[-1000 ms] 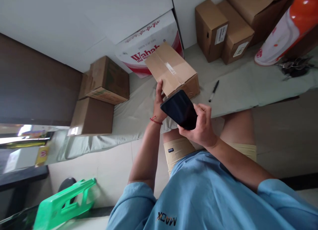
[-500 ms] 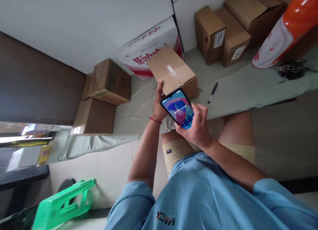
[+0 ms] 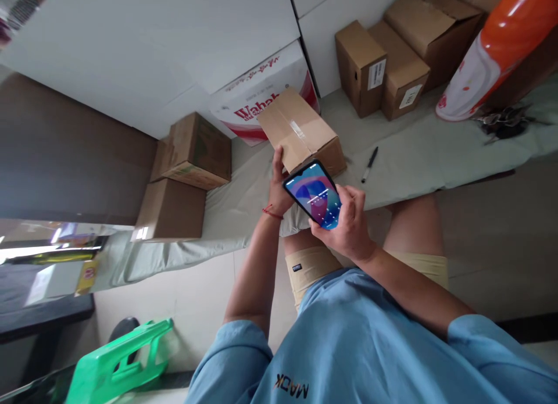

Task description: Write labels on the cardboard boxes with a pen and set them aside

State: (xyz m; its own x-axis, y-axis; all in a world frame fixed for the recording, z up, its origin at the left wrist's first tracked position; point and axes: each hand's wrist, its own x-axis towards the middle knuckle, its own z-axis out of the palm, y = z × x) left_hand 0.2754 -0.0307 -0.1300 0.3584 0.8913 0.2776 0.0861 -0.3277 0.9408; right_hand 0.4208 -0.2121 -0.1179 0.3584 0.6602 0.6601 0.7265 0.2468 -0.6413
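My right hand (image 3: 347,222) is closed round the lower edges of a smartphone (image 3: 310,190). Its lit screen shows a blue and purple lock screen with a number pad. Just beyond the phone is a taped cardboard box (image 3: 300,122), tilted, with a strip of clear tape across its top seam. My left hand (image 3: 279,186) grips the box's near left corner, thumb on the top face. The other left fingers are hidden under the box and behind the phone. A black and white pen (image 3: 369,164) lies on the cloth to the right of the box.
A pale green cloth (image 3: 418,160) covers the long surface. Behind stands a white and red Wahaha carton (image 3: 257,96). Brown boxes stand at left (image 3: 174,209) and at right (image 3: 364,67). An orange and white cylinder (image 3: 492,55), keys (image 3: 505,124) and a green plastic stool (image 3: 117,357) are also around.
The view has shifted slightly. Both hands keep their holds on the box and the phone, and the phone's lock screen looks the same.
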